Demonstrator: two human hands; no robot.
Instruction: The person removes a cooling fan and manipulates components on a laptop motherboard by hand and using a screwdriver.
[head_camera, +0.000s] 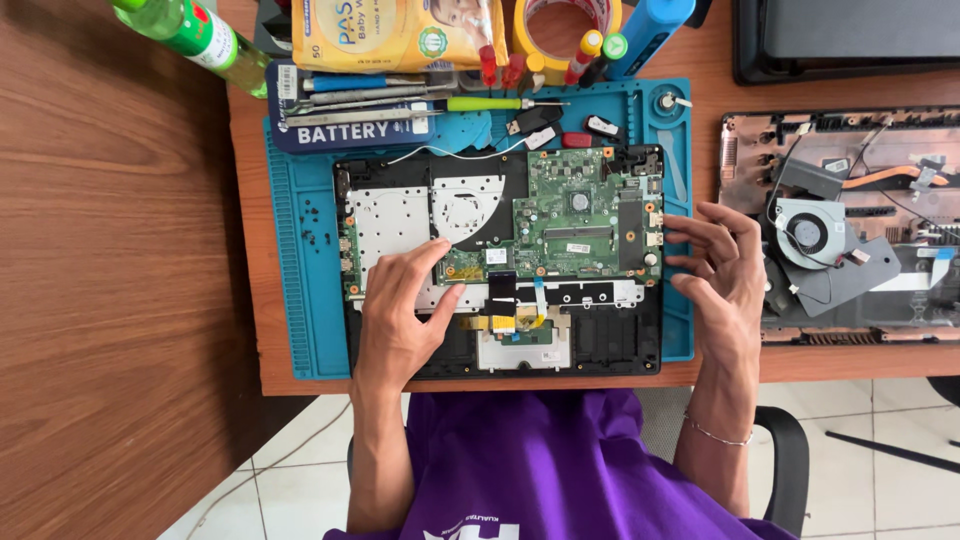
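The opened black laptop chassis lies flat on a blue silicone repair mat near the front edge of the brown wooden desk, its insides facing up. The green circuit board fills the far right part of the chassis, with a silver metal shield plate to its left and a touchpad underside near the front edge.

The left hand rests palm down on the left half of the chassis, fingers spread, the index fingertip touching the near left corner of the green board; it grips nothing. The right hand hovers at the right edge of the chassis, fingers loosely curled and open toward the board's right side, with nothing between them.

Beyond the chassis, along the far side of the mat, lie several screwdrivers. To the right, apart from the mat, sits a second dismantled laptop base with a round black cooling fan. A green glass bottle lies at the far left, beside a yellow packet of wipes
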